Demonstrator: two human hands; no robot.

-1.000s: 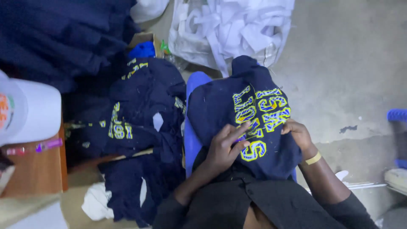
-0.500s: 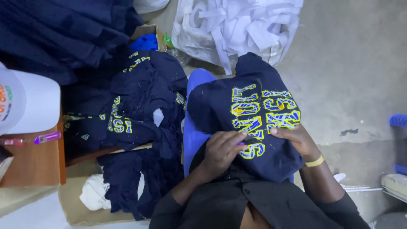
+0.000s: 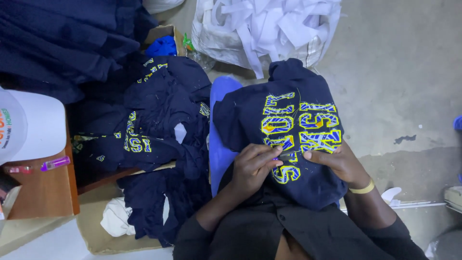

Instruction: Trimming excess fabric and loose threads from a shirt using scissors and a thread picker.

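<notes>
A navy garment (image 3: 288, 125) with yellow-and-blue stitched letters lies draped over my lap. My left hand (image 3: 255, 166) rests on the lower letters and pinches a small grey-purple tool (image 3: 285, 156) at its fingertips. My right hand (image 3: 337, 161) presses and holds the cloth just right of the tool, its fingertips almost meeting the left ones. A yellow band (image 3: 362, 188) circles my right wrist. A blue surface (image 3: 219, 144) shows under the garment's left side.
More navy garments with the same lettering are piled (image 3: 154, 139) at left, spilling over a cardboard box (image 3: 96, 231). A white cap (image 3: 29, 125) and a purple lighter (image 3: 55, 163) sit on a wooden table (image 3: 43, 192). A white sack of cloth strips (image 3: 269, 29) stands ahead on the concrete floor (image 3: 399, 72).
The garment has turned a little, so its letters sit straighter. My hands have closed in on each other at the lower letters.
</notes>
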